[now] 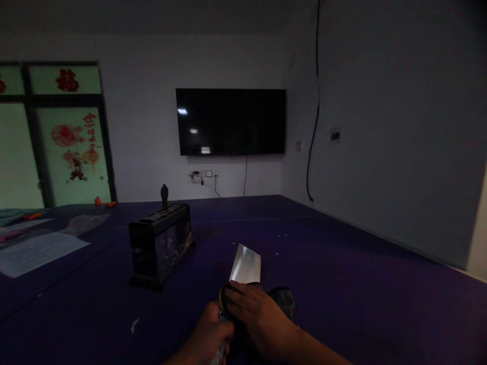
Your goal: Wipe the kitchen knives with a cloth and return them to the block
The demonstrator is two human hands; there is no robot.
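Purple floor (361, 284) meets pale wall (144, 111) bearing television (231, 121); left fingers (225, 330) closed on partly hidden object (218, 356), right fingers' (243, 300) grip indeterminate.

Red 福 sign (67, 80) on pane (88, 81) abv door (57, 170), door's red chars (91, 133) illegible, paper (43, 251) txt unclear

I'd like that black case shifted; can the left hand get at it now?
Probably not yet: though nothing visible stands between the left hand and the black case, the hand grips a partly hidden item.
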